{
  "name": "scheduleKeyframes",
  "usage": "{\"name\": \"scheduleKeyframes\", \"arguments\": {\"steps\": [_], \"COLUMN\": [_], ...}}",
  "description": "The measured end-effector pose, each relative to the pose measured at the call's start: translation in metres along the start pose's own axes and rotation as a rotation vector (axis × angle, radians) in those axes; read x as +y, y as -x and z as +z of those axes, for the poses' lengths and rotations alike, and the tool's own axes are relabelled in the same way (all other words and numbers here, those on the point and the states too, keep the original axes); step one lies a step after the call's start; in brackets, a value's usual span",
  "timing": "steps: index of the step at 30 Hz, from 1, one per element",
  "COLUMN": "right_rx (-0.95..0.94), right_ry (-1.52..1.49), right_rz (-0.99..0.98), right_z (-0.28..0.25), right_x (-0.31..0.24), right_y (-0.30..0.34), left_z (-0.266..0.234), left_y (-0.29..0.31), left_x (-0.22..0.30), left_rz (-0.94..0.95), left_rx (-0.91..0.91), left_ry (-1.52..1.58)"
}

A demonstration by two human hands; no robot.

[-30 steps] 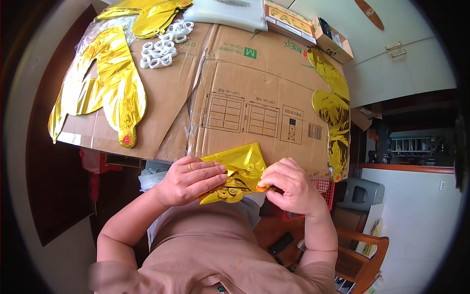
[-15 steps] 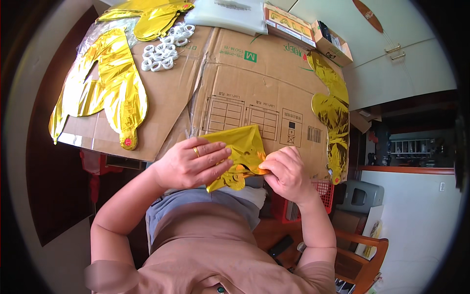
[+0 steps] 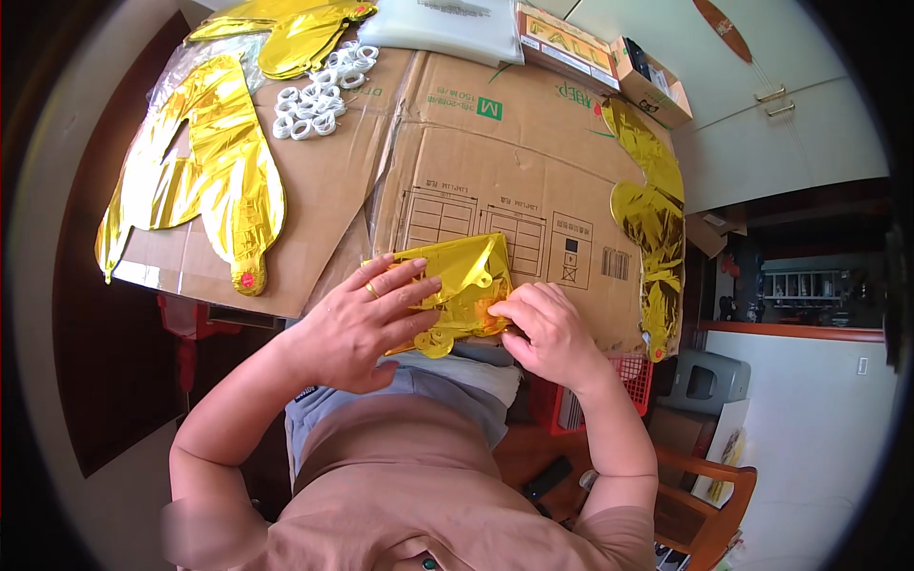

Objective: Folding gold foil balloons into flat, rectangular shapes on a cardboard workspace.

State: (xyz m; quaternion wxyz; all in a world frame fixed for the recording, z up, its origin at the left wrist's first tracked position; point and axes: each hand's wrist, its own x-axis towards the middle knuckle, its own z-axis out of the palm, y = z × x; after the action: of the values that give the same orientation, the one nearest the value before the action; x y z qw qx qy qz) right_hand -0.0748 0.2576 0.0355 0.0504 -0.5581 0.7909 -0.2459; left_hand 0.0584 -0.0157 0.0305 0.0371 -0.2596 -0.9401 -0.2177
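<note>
A folded gold foil balloon (image 3: 462, 271) lies at the near edge of the cardboard-covered table, in front of my body. My left hand (image 3: 352, 322) rests on its left part, fingers stretched out and slightly apart, a ring on one of them. At the balloon's right edge, my right hand (image 3: 549, 335) pinches the foil between thumb and fingers. Small rounded tabs of foil show at the lower edge, near the left fingertips. The fingers partly hide the folds beneath them.
Flat gold foil balloons lie on the left (image 3: 238, 181), at the right edge (image 3: 647, 214) and far left (image 3: 305, 38). White string coils (image 3: 309, 109), clear plastic bags (image 3: 443, 29) and small boxes (image 3: 568, 48) sit farther back. Below the table's right side stands a red basket (image 3: 628, 381).
The foil has come down flatter onto the cardboard. My left fingers have spread over it, and my right hand has shifted slightly left along with its edge.
</note>
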Motion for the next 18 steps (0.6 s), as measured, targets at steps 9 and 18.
{"name": "scheduleKeyframes", "arguments": {"steps": [9, 18], "right_rx": [-0.08, -0.183], "right_ry": [-0.075, -0.166], "right_rz": [0.051, 0.278], "right_z": [-0.007, -0.005], "right_x": [0.001, 0.002], "right_y": [-0.017, -0.032], "left_z": [0.041, 0.05], "left_y": [-0.005, -0.012], "left_x": [0.026, 0.029], "left_rz": [-0.177, -0.26], "left_rx": [0.344, 0.47], "left_ry": [-0.034, 0.058]}}
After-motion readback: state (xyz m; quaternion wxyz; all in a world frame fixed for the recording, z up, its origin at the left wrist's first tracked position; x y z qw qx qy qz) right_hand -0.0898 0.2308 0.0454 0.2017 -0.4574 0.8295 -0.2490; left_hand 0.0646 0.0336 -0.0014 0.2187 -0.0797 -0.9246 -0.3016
